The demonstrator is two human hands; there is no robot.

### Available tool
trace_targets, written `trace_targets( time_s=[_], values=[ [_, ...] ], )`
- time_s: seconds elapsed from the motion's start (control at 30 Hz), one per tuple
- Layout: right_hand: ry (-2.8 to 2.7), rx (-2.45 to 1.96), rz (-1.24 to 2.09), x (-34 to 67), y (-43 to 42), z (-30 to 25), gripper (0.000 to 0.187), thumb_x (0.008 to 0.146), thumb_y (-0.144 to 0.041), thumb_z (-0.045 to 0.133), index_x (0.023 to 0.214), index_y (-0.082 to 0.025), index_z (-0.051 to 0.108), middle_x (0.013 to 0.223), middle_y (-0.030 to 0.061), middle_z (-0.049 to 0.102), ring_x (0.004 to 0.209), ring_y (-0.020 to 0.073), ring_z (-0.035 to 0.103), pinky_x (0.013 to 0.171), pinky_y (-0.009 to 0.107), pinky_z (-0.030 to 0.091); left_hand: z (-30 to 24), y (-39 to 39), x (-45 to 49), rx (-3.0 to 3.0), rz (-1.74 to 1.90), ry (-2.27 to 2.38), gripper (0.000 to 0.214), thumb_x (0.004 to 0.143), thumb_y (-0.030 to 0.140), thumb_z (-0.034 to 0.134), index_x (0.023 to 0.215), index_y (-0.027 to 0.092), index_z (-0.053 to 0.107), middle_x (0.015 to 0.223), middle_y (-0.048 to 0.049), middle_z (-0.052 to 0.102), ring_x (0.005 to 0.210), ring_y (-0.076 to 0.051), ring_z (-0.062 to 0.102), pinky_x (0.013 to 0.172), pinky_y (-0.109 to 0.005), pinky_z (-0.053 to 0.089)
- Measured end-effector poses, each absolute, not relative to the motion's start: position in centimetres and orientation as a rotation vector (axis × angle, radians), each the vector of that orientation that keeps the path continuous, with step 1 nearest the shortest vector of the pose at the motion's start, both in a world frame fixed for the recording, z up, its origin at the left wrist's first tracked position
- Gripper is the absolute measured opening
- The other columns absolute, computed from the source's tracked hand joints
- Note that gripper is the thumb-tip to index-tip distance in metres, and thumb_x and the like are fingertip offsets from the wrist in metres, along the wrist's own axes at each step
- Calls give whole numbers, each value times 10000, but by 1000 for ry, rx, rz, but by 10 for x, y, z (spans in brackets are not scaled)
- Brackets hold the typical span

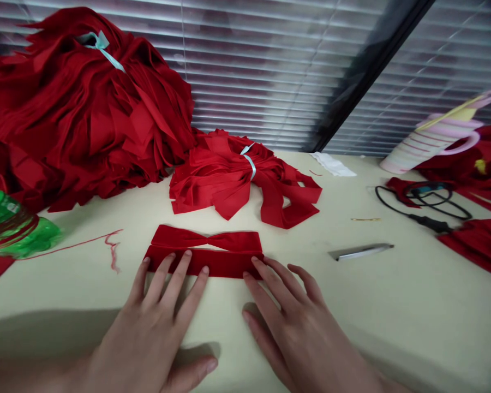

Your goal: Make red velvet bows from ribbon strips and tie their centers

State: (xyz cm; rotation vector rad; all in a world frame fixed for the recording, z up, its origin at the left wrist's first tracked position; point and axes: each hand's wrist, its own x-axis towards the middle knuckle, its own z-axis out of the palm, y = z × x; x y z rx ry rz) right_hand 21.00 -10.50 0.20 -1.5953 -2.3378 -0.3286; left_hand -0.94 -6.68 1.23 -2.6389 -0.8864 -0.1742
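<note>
A flat red fabric strip (223,263) lies on the pale table in front of me. Just beyond it is a second red piece, a bow-shaped strip (180,237) pinched in at its middle. My left hand (151,322) rests its spread fingertips on the left part of the nearer strip. At that strip's right end, the fingers of my right hand (297,322) touch the cloth, stretched out and apart. Neither hand grips anything.
Tied bundles of red strips, one large (90,109) and one smaller (229,169), stand behind. Left is a green plastic bottle (24,229) wound with red thread. Rightward lie silver thread snips (364,251), a needle-like gold piece (365,219), a black cable (427,220) and a striped mug (429,139).
</note>
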Motion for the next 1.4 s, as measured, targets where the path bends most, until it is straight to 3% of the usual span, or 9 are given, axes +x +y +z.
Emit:
trace_targets(
  time_s=[0.63,0.83,1.4],
  values=[
    [-2331,-1602,-331,210,-105,3,324,878,-349,470,1093,-179,644,1226,120,597,1146,294,519,909,471,402,12,-66,-8,-2643,-205,-855,768,773,649,455,1312,101,475,1256,-248,535,1105,-450,512,773,-593,477],
    [-2341,-1606,-328,210,-103,1,326,879,-351,468,1093,-179,645,1225,125,597,1139,293,524,905,466,400,14,-68,-10,-2666,-249,-837,734,768,666,454,1185,79,595,1237,-312,517,1091,-478,523,732,-594,507],
    [-2324,-1592,-310,211,-104,2,323,885,-344,457,1095,-185,644,1230,121,596,1158,291,515,917,468,384,19,-66,-7,-2665,-210,-823,728,771,684,430,1126,86,644,1199,-298,549,1034,-469,568,694,-591,534]
  ],
)
